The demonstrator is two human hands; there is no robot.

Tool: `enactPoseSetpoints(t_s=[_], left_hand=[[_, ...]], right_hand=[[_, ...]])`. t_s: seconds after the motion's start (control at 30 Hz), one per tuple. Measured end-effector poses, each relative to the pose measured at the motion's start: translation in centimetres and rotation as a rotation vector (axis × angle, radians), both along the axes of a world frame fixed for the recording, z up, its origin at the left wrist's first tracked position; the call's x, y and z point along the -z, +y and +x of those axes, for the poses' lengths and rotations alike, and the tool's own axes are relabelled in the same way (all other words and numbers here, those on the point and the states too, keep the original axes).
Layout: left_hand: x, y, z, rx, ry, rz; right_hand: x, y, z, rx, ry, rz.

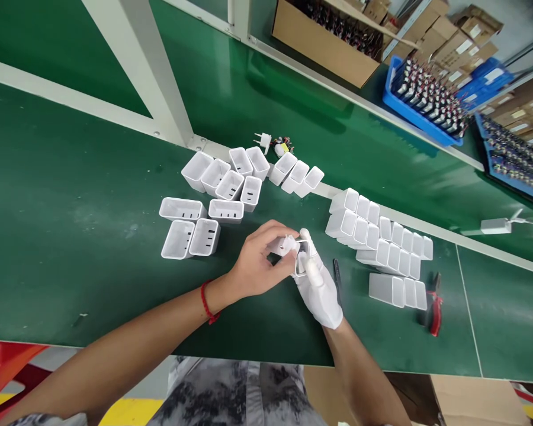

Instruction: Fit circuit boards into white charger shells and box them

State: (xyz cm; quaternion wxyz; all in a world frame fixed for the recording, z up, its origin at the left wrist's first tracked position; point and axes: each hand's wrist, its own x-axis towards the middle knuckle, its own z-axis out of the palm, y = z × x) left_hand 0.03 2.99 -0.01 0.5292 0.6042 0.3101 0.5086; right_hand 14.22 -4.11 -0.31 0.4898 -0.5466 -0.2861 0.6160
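Left grip: bare left hand [258,260] pinching a white piece [288,244], above mid-bench;
Right grip: gloved right hand [318,290] clasping a white case [301,264] beside that piece;
Green bench [93,248], left: slotted white boxes [175,239];
Bench, right: black tool [337,276], rows of plain boxes [384,287], red-handled pliers [436,316]

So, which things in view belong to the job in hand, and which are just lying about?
Likely in the job:
white pieces held in the left hand and gloved right hand
open white cases on the green bench
white pinned plug, perhaps

Seemingly just lying about, untouched:
red-handled pliers
dark slim tool
cardboard box
nearer blue tray
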Motion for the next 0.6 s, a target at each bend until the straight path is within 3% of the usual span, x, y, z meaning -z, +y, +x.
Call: enactPoseSetpoints(t_s=[0.37, 0.6], left_hand=[[0.02, -0.19, 0.03, 0.033, -0.047, 0.028], [0.18, -0.44, 0.11, 0.099, -0.067, 0.043]], right_hand=[[0.21, -0.14, 0.18, 0.023, 0.02, 0.04], [0.53, 0.35, -0.28, 0.073, -0.082, 0.076]])
